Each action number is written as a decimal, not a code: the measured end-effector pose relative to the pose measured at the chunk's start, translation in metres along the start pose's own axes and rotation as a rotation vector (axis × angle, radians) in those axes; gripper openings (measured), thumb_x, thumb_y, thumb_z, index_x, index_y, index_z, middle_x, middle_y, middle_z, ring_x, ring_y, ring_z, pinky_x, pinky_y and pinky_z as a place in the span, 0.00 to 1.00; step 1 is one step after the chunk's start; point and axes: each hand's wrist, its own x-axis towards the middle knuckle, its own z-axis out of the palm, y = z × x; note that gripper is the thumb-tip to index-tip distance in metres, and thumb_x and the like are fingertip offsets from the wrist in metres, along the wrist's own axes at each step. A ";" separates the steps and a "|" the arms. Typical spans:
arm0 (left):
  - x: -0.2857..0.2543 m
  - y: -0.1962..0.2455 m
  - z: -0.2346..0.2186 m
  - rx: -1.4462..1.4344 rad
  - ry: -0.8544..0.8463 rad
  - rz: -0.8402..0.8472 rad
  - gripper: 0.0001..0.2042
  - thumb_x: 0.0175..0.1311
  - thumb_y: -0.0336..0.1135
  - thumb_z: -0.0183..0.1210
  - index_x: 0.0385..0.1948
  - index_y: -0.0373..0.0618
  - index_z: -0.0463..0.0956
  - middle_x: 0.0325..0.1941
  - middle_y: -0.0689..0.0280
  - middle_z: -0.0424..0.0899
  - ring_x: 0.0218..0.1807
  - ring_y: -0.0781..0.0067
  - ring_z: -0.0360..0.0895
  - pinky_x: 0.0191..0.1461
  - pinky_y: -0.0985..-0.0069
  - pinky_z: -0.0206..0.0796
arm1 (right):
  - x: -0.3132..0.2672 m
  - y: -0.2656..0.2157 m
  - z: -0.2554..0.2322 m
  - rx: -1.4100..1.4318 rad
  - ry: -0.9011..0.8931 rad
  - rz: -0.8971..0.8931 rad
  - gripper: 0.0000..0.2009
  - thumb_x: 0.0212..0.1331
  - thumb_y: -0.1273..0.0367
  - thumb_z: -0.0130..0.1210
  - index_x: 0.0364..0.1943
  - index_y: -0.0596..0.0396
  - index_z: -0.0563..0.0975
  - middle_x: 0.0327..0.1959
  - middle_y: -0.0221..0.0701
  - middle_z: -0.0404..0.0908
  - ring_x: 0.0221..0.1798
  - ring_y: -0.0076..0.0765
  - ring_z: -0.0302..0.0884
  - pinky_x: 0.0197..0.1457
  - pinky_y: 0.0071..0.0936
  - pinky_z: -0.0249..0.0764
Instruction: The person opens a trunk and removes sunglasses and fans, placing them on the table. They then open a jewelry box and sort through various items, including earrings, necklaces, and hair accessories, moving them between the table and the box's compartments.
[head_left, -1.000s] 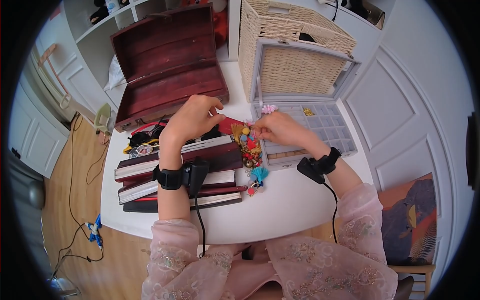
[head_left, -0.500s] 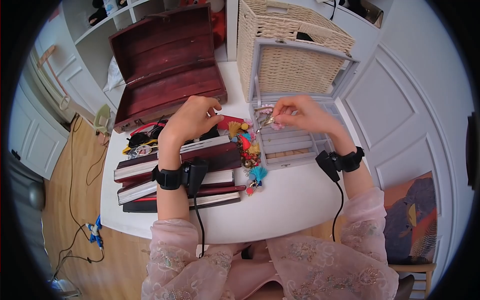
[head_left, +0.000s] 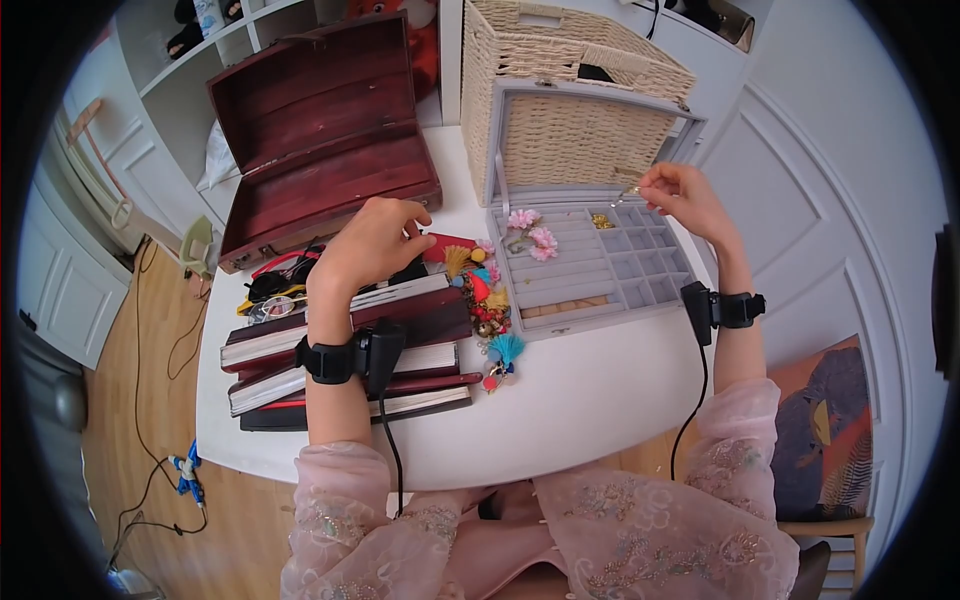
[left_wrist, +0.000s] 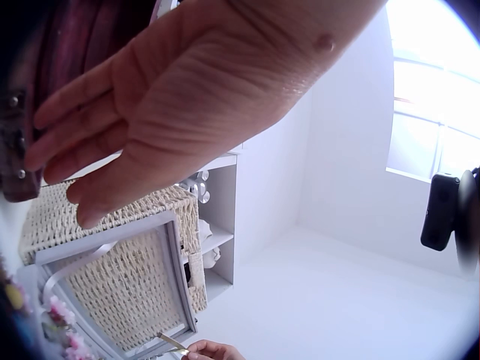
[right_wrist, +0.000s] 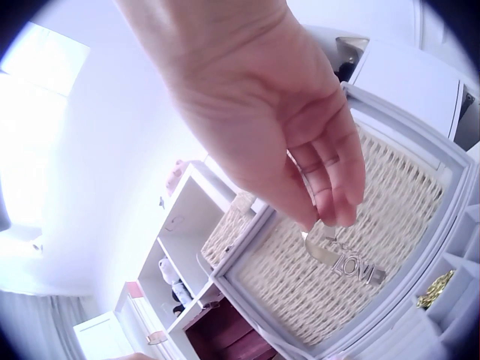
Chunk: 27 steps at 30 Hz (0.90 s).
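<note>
My right hand (head_left: 690, 200) is above the far right part of a grey compartmented jewelry box (head_left: 600, 319) whose lid stands raised. Thumb and fingertips pinch one end of a shiny metal hair clip (right_wrist: 352, 268) with the letters LOVE on it. Inside the box lie pink flower ornaments (head_left: 543, 243) at the left and a small gold chain-like piece (head_left: 602, 221) in one compartment. My left hand (head_left: 370, 245) hovers over stacked books (head_left: 345, 335), fingers relaxed and holding nothing. Colourful tassel and bead trinkets (head_left: 490, 312) sit between books and box.
A dark red wooden case (head_left: 330, 190) stands with its lid up at the back left. Behind the jewelry box is a cream woven basket (head_left: 580, 50). Sunglasses and other glasses (head_left: 270, 300) lie left of the books on the white table (head_left: 560, 410).
My right hand has picked the hair clip up from around the trinkets and carried it right, across the jewelry box to its far right. The left hand stays nearly in place.
</note>
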 end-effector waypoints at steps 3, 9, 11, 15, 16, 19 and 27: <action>0.001 -0.002 0.001 -0.011 -0.010 0.009 0.13 0.53 0.33 0.60 0.37 0.33 0.78 0.32 0.51 0.82 0.35 0.54 0.80 0.42 0.67 0.71 | -0.003 0.015 -0.001 -0.112 0.003 0.021 0.04 0.56 0.73 0.56 0.30 0.60 0.76 0.22 0.25 0.76 0.26 0.19 0.73 0.31 0.19 0.70; 0.001 -0.001 0.002 -0.001 -0.018 0.002 0.14 0.53 0.33 0.60 0.37 0.33 0.78 0.32 0.51 0.82 0.35 0.53 0.80 0.42 0.67 0.71 | -0.005 0.038 0.011 -0.166 -0.064 0.077 0.03 0.52 0.75 0.56 0.28 0.62 0.78 0.20 0.28 0.77 0.24 0.21 0.74 0.29 0.20 0.71; 0.000 -0.001 0.001 0.000 -0.018 0.000 0.14 0.53 0.34 0.60 0.37 0.32 0.78 0.33 0.51 0.82 0.35 0.53 0.80 0.42 0.67 0.71 | -0.003 0.049 0.017 -0.159 -0.075 0.071 0.04 0.50 0.74 0.58 0.28 0.62 0.79 0.20 0.31 0.79 0.23 0.24 0.76 0.29 0.21 0.71; 0.000 -0.003 0.001 0.003 -0.017 0.005 0.14 0.53 0.34 0.60 0.38 0.32 0.78 0.33 0.51 0.82 0.36 0.53 0.80 0.42 0.67 0.71 | -0.002 0.051 0.023 -0.149 -0.105 0.115 0.04 0.48 0.76 0.57 0.28 0.63 0.79 0.20 0.32 0.79 0.22 0.25 0.77 0.28 0.22 0.72; 0.000 -0.004 0.001 0.003 -0.017 0.004 0.14 0.53 0.34 0.60 0.38 0.32 0.78 0.33 0.51 0.82 0.36 0.53 0.80 0.42 0.67 0.71 | -0.003 0.048 0.024 -0.156 -0.114 0.127 0.04 0.48 0.76 0.56 0.27 0.63 0.79 0.20 0.32 0.79 0.22 0.25 0.77 0.28 0.22 0.72; 0.001 -0.006 0.002 0.012 -0.021 0.024 0.15 0.53 0.34 0.61 0.38 0.33 0.78 0.33 0.51 0.82 0.36 0.53 0.80 0.42 0.67 0.71 | -0.002 0.043 0.029 -0.181 -0.193 0.138 0.03 0.46 0.76 0.56 0.25 0.62 0.79 0.19 0.32 0.80 0.22 0.25 0.77 0.28 0.23 0.72; 0.000 -0.005 0.001 0.004 -0.033 0.001 0.14 0.53 0.34 0.61 0.38 0.33 0.78 0.33 0.51 0.82 0.36 0.53 0.80 0.42 0.67 0.71 | 0.008 0.059 0.046 -0.483 -0.220 0.144 0.03 0.46 0.72 0.57 0.23 0.57 0.79 0.21 0.33 0.80 0.24 0.31 0.78 0.31 0.27 0.73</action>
